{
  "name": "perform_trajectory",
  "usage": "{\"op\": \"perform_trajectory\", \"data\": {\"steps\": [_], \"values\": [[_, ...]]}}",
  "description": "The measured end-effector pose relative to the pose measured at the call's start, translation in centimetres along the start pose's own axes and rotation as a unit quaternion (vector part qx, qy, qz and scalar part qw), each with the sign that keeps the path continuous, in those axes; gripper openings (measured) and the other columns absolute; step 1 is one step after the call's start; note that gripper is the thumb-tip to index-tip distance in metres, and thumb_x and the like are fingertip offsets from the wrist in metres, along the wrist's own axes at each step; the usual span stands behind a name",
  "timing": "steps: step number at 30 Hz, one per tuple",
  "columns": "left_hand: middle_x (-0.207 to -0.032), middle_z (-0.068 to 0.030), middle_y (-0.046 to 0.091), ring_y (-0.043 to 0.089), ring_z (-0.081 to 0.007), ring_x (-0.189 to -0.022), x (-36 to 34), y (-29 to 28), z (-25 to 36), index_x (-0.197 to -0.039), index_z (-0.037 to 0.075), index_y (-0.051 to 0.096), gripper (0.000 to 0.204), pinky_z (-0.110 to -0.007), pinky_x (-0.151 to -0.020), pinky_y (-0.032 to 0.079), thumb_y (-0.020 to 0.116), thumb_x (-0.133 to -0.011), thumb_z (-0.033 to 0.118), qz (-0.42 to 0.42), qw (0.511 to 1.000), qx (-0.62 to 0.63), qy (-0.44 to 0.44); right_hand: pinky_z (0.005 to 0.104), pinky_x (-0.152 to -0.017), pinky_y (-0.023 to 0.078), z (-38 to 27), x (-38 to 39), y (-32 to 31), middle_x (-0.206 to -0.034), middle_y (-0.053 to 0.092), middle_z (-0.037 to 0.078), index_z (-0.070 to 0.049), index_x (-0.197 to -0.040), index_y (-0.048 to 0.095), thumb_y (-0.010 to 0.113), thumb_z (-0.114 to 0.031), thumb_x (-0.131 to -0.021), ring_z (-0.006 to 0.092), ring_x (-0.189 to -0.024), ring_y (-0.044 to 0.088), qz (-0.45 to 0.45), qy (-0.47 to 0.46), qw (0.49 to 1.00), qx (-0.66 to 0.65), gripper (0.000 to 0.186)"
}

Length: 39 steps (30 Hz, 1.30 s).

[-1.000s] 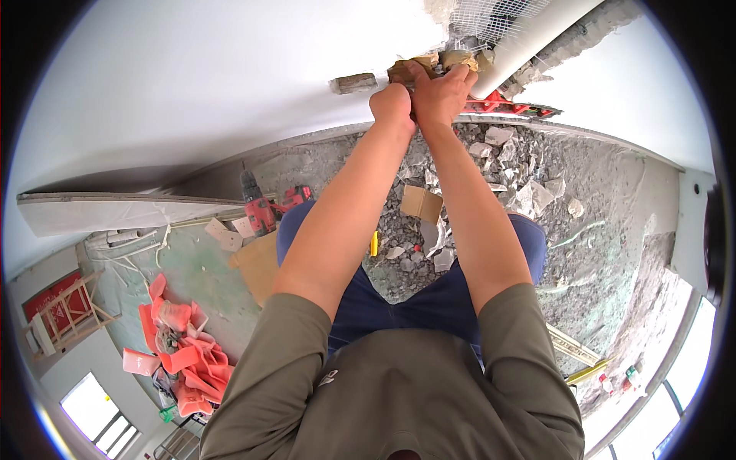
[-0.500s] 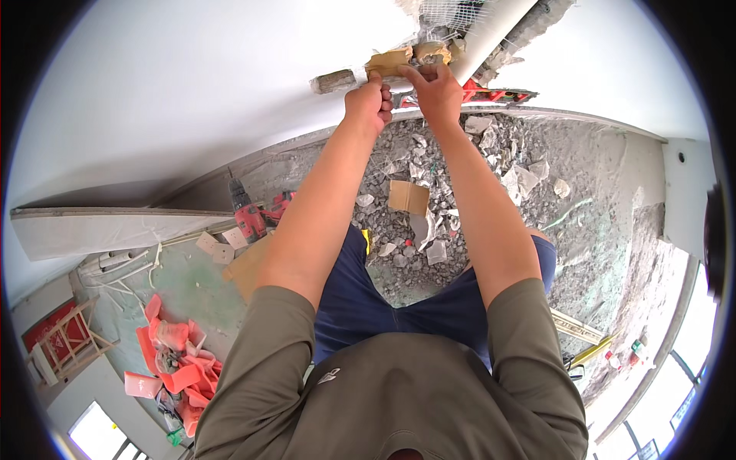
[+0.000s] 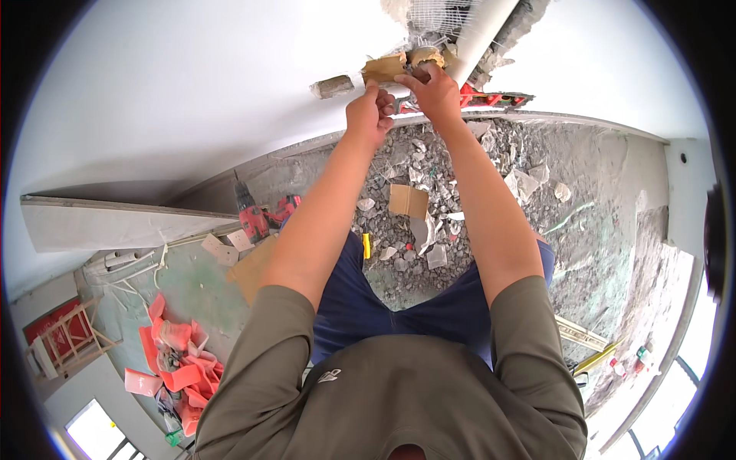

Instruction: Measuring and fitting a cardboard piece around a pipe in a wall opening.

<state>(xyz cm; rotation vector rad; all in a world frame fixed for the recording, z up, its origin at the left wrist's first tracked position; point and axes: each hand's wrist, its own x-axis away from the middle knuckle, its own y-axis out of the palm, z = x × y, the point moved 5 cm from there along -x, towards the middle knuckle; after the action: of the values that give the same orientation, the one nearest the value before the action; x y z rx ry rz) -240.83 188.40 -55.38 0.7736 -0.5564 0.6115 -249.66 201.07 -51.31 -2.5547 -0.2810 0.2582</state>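
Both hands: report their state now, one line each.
Left hand: fingers curled, at the lower edge of the brown cardboard piece; grip cannot be told.
Right hand: fingers bent, thumb at the same piece; grip cannot be told.

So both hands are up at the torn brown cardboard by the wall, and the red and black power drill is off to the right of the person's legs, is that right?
Not quite: the head view shows the red and black power drill to the left of the person's legs, not the right. Both hands are indeed up at the torn brown cardboard.
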Motion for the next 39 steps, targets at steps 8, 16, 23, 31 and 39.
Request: {"op": "perform_trajectory", "data": {"steps": [8, 16, 23, 31, 39], "values": [[-0.068, -0.0034, 0.055, 0.044, -0.0104, -0.051, -0.3, 0.3, 1.0, -0.079, 0.008, 0.055, 0.026, -0.021, -0.039, 0.029, 0.062, -0.092, 0.03, 0.056, 0.993, -0.108, -0.011, 0.0395, -0.076, 0.051, -1.1, 0.1, 0.1, -0.085, 0.068, 0.016, -0.001, -0.089, 0.062, 0.077, -0.048, -0.069, 0.0323, -0.084, 0.066, 0.012, 0.068, 0.992, 0.104, 0.054], [-0.071, -0.0018, 0.056, 0.048, -0.0097, -0.057, -0.3, -3.8, -0.3, -0.09, 0.001, 0.062, 0.02, -0.021, -0.048, 0.038, 0.075, -0.08, 0.012, -0.1, 0.969, -0.227, -0.002, 0.0436, -0.077, 0.05, 6.1, 8.0, 0.4, -0.091, 0.068, 0.014, -0.005, -0.096, 0.06, 0.069, -0.044, -0.08, 0.0337, -0.091, 0.065, -0.043, 0.147, 0.975, 0.162, 0.043], [-0.088, -0.0068, 0.067, 0.062, -0.0136, -0.071, 2.0, -1.0, -2.5, -0.108, 0.005, 0.068, 0.026, -0.025, -0.059, 0.049, 0.067, -0.084, 0.016, -0.201, 0.81, -0.549, 0.046, 0.0428, -0.083, 0.049, 14.6, 22.2, 2.9, -0.099, 0.067, 0.017, -0.004, -0.097, 0.061, 0.072, -0.038, -0.076, 0.0345, -0.098, 0.063, -0.144, 0.241, 0.93, 0.236, 0.041], [-0.066, -0.0066, 0.065, 0.059, -0.0157, -0.054, 3.5, -5.6, 0.0, -0.085, -0.002, 0.066, 0.046, -0.029, -0.049, 0.049, 0.062, -0.087, 0.043, -0.169, 0.663, -0.727, -0.055, 0.032, -0.058, 0.051, 11.0, 21.0, 4.5, -0.077, 0.067, 0.01, 0.001, -0.084, 0.065, 0.065, -0.013, -0.077, 0.017, -0.066, 0.063, -0.274, 0.306, 0.908, -0.083, 0.015], [-0.063, -0.0046, 0.06, 0.054, -0.013, -0.05, 5.4, -11.8, 4.1, -0.077, 0.003, 0.063, 0.044, -0.029, -0.047, 0.045, 0.059, -0.09, 0.045, -0.043, 0.848, -0.515, -0.118, 0.0232, -0.057, 0.049, -2.2, 13.1, 4.6, -0.082, 0.064, 0.005, 0.0, -0.112, 0.059, 0.063, -0.011, -0.084, 0.01, -0.063, 0.059, -0.216, 0.225, 0.896, -0.315, 0.031]]}}
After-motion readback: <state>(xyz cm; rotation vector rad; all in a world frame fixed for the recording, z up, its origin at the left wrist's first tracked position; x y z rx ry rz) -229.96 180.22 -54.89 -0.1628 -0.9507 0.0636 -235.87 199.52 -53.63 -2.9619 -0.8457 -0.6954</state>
